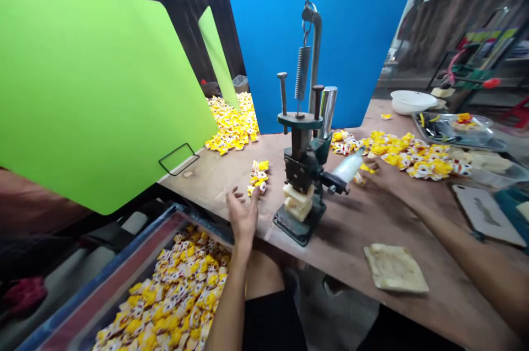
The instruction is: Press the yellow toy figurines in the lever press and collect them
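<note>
In the head view, the table's (351, 230) near edge slants from the wire stand (179, 159) at the left down towards the lower right, with the left hand (243, 216) above that edge. Its fingers are parted and loosely curled, holding nothing visible; the thumb reaches the nearest of a short row of small yellow-and-white toys (259, 174), though contact cannot be told. Bare tabletop lies between this row and the green board (103, 97), and the press (301, 152) stands close on the row's right, its base near the table edge. The right hand (369, 169) is blurred beyond the press's pale handle (349, 165), its bent fingers at a yellow toy (359, 178); whether they grip it cannot be told. A heap of toys (413, 155) confines that hand's far side, while open tabletop runs nearer, down to a square pad (395, 268). Below the edge at left, a bin (119, 274) holds more toys. On the white plate (485, 213) at far right, a grey mark is too blurred to read.
</note>
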